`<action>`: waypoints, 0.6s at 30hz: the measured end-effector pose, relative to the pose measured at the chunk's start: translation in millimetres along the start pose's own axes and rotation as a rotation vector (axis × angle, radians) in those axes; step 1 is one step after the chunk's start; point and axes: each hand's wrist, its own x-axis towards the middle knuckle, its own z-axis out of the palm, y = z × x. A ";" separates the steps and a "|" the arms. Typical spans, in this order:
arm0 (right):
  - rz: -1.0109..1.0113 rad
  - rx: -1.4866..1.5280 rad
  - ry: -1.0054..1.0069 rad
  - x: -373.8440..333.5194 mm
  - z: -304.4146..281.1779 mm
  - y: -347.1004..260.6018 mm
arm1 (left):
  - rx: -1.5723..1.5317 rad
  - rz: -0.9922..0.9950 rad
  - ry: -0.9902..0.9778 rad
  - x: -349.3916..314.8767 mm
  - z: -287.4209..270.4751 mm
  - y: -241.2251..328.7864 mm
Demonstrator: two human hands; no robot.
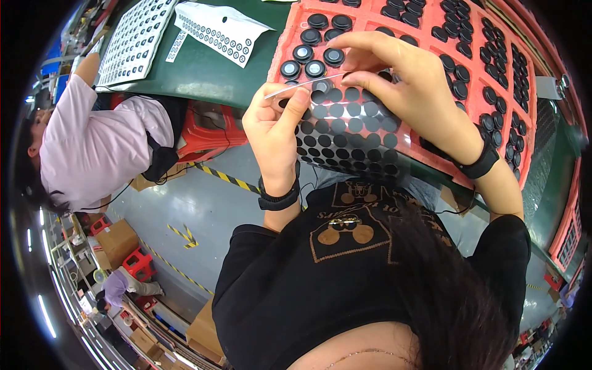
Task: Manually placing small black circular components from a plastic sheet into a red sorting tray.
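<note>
Black shirt (345,271) fills the foreground. Both hands, left (275,132) and right (407,86), pinch a clear sheet of black dots (348,132) above the red tray (431,55) on the green worktop (203,71); grey floor (203,203) lies open below.

The sheet (345,123) pinched between the left hand (277,123) and the right hand (410,86) is thin, clear, glossy film that catches the light along its upper edge, and it carries rows of matt black round stickers (354,132). Beneath it, the red tray (481,55) looks like moulded plastic with a dull sheen, holding black plastic round caps (317,21), some with shiny centres. The desk (209,71) has a smooth, matt green surface, and the white sheets (222,28) on it look like paper.
</note>
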 end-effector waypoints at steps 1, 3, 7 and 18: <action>0.006 0.021 0.002 0.2 0.2 -1.3 | -0.005 -0.004 0.020 -0.5 0.6 0.4; 0.012 0.042 0.002 0.0 1.3 -2.4 | -0.004 0.000 0.030 -0.2 0.9 -0.2; -0.021 0.049 0.033 -0.3 3.8 -3.6 | -0.015 0.010 0.045 1.3 -0.9 -1.4; -0.056 0.025 -0.013 13.9 -3.3 -4.0 | -0.037 -0.116 0.060 7.9 -16.8 -15.0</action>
